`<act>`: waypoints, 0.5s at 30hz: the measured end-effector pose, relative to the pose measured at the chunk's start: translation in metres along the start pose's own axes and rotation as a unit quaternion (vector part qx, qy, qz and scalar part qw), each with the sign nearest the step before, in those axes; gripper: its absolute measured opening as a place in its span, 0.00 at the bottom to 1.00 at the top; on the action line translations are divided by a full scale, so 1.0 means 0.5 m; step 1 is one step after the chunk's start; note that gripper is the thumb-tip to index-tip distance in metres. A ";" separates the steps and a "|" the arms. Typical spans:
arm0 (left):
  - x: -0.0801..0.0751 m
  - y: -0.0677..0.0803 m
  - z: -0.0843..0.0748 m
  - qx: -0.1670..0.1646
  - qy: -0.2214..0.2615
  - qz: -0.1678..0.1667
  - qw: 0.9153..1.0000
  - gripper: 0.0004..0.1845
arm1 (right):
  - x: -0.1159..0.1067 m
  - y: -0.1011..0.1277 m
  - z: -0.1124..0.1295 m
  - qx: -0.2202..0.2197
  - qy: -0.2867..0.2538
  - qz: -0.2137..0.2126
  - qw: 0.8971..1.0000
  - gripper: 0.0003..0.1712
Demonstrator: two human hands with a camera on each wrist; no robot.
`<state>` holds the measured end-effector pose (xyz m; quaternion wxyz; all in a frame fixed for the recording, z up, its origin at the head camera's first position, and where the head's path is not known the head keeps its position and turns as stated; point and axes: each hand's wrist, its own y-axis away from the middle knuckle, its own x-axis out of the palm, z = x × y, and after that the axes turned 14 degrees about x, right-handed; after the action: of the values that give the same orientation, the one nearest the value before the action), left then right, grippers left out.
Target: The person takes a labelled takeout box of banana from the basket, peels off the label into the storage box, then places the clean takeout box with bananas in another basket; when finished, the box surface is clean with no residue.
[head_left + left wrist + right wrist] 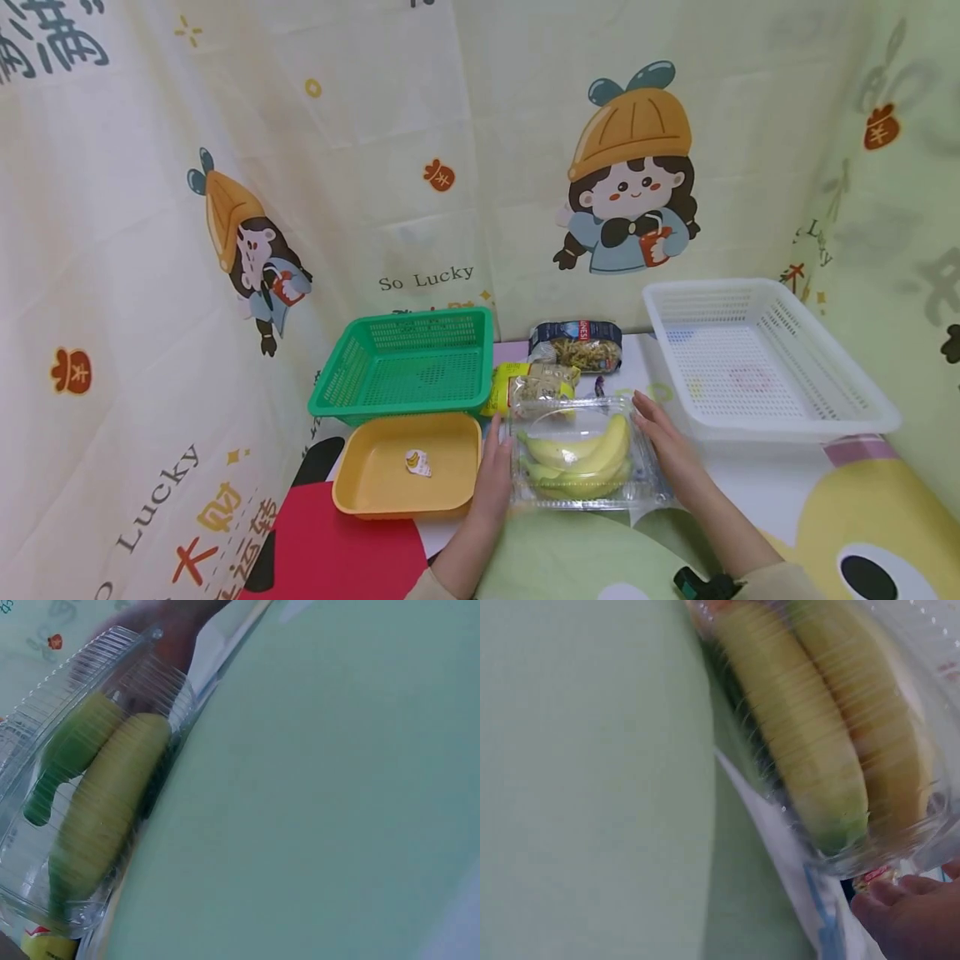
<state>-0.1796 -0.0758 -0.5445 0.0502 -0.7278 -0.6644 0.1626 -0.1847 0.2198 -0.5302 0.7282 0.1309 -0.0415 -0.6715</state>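
A clear ribbed plastic box (587,454) of bananas (581,457) lies on the table (795,492), near the middle, between both hands. The left hand (493,471) lies flat against the box's left wall, fingers straight and pointing far; the right hand (667,446) rests the same way along the right wall. Neither grip curls round the box; both are spread and pressed to its sides. The bananas are curved, yellow going green at the tips, stacked together under the lid. The left wrist view shows them (105,802) through the ridged wall (45,712) of the box, and the right wrist view shows two (802,742) side by side, with fingertips (907,915) by the box's rounded corner (870,859).

Left of the box sits a shallow square yellow tray (352,492) of smooth plastic with a small sticker (417,462) inside. Beyond it stands a green mesh basket (337,392), rectangular and perforated. A yellow packet (528,385) lies just far of the box, and a dark-topped clear bag (577,344) farther back. To the right is a white perforated basket (862,400). The table wears a glossy cartoon-printed cloth, as do the walls behind
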 end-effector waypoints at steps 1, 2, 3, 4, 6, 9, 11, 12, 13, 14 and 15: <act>0.000 0.001 0.001 0.002 -0.003 -0.003 1.000 0.32 | 0.000 -0.003 -0.004 -0.002 -0.007 0.003 1.000 0.39; -0.001 0.002 0.002 0.003 -0.006 -0.008 1.000 0.32 | 0.000 -0.006 -0.009 -0.005 -0.014 0.006 1.000 0.39; -0.002 0.002 0.003 0.005 -0.009 -0.011 1.000 0.32 | 0.000 -0.008 -0.013 -0.007 -0.018 0.008 1.000 0.39; -0.003 0.002 0.004 0.005 -0.010 -0.015 1.000 0.32 | 0.000 -0.010 -0.017 -0.008 -0.022 0.010 1.000 0.39; -0.005 0.002 0.007 0.006 -0.015 -0.025 1.000 0.31 | 0.001 -0.014 -0.022 -0.009 -0.027 0.012 1.000 0.39; -0.008 0.001 0.012 0.005 -0.023 -0.034 0.999 0.31 | 0.002 -0.017 -0.028 -0.008 -0.031 0.014 0.999 0.39; -0.007 -0.002 0.016 0.002 -0.009 -0.028 1.000 0.31 | 0.003 -0.017 -0.030 -0.015 -0.032 0.014 0.999 0.39; -0.006 -0.004 0.017 0.000 0.001 -0.021 1.000 0.32 | 0.003 -0.017 -0.031 -0.019 -0.033 0.014 0.999 0.39; -0.005 -0.007 0.020 0.000 0.015 -0.016 1.000 0.33 | 0.003 -0.018 -0.033 -0.024 -0.036 0.015 0.999 0.38; -0.004 -0.009 0.023 -0.002 0.030 -0.009 1.000 0.33 | 0.004 -0.018 -0.034 -0.032 -0.038 0.014 0.999 0.38; -0.004 -0.012 0.026 -0.004 0.051 -0.002 0.999 0.34 | 0.005 -0.018 -0.035 -0.037 -0.039 0.013 0.998 0.37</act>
<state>-0.1896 -0.0788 -0.5545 0.0818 -0.7337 -0.6633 0.1227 -0.1889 0.2193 -0.5497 0.7392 0.0777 -0.0467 -0.6673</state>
